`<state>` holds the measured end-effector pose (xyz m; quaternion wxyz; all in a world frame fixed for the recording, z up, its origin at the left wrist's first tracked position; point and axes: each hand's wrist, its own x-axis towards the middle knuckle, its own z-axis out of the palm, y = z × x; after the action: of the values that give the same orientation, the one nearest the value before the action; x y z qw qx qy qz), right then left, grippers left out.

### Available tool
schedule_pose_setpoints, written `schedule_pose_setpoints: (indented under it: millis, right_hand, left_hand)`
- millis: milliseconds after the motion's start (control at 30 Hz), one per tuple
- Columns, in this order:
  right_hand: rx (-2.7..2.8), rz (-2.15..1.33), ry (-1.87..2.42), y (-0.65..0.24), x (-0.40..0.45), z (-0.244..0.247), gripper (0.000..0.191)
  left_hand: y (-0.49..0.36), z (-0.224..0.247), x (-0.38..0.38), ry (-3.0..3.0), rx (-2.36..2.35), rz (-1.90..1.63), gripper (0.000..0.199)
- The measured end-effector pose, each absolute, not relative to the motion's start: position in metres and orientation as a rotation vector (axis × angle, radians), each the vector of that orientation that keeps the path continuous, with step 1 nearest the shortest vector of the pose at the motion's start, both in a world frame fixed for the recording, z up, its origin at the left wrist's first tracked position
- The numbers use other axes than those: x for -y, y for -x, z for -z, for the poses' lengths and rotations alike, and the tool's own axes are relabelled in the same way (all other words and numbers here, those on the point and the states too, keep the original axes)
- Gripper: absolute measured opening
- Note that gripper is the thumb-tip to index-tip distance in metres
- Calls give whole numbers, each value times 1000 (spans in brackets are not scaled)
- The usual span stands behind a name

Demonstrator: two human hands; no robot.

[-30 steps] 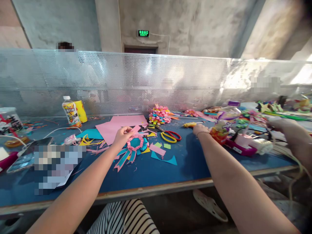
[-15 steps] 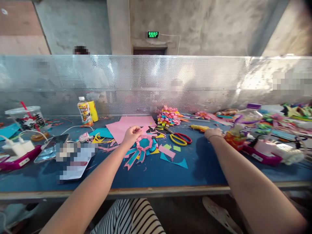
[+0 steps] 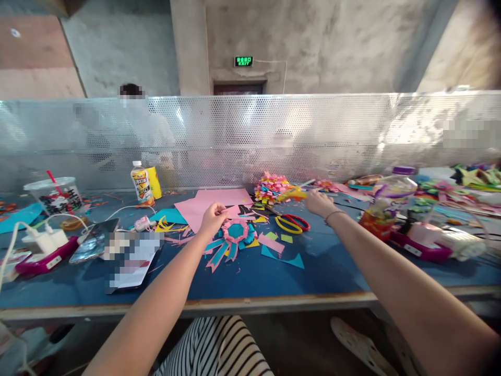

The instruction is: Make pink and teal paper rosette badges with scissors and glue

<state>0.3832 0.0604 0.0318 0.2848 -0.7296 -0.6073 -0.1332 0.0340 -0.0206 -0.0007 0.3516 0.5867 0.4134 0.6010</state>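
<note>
the left hand (image 3: 213, 215) pinches a small pink paper piece (image 3: 232, 211) at the far side of a pink and blue paper rosette (image 3: 235, 241) on the tabletop (image 3: 250, 288). the right hand (image 3: 320, 203) grips a yellow tool (image 3: 293, 195) pointing left toward a ball of colourful paper loops (image 3: 270, 187). scissors (image 3: 289, 231) lie right of the rosette, pink sheets (image 3: 223, 197) beyond it. a drink bottle (image 3: 142, 184) stands far left, a purple-capped bottle (image 3: 395, 193) at right.

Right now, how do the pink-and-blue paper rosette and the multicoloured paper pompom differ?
The pink-and-blue paper rosette looks flat; the multicoloured paper pompom is mounded. The rosette has forked tails; the pompom shows none. The rosette is by the left hand; the pompom sits farther back. Both include pink paper.
</note>
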Motion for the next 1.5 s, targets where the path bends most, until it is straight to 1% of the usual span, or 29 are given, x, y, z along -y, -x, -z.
schedule_pose_setpoints:
  millis: [100,167,267,367,533,700,1133,1500]
  right_hand:
    - [1615,303,1883,-347,-51,-38,30]
    - [1573,276,1745,-322,-43,-34,34]
    - [1549,308,1500,-290,-33,-19,42]
    - [1617,358,1356,-269,-25,0,49]
    - [1760,455,1215,-261,-17,13,45]
    - [1805,514,1201,-266,-20,13,46]
    - [1944,541,1210,-269,-20,13,51]
    - [1957,565,1237,-270,-18,10,48]
  left_hand:
    - [-32,1,20,-1543,-1099,-1567,13]
    - [-31,0,20,-1582,-1110,-1549,12]
    - [-30,0,21,-1623,-1106,-1510,11]
    - [-31,0,22,-1644,-1101,-1485,12]
    - [-30,-2,21,-1577,-1112,-1487,10]
    - [-28,-3,21,-1520,-1119,-1487,9]
    - [-26,-3,19,-1456,-1096,-1472,11]
    - [-26,-2,19,-1401,-1092,-1475,11]
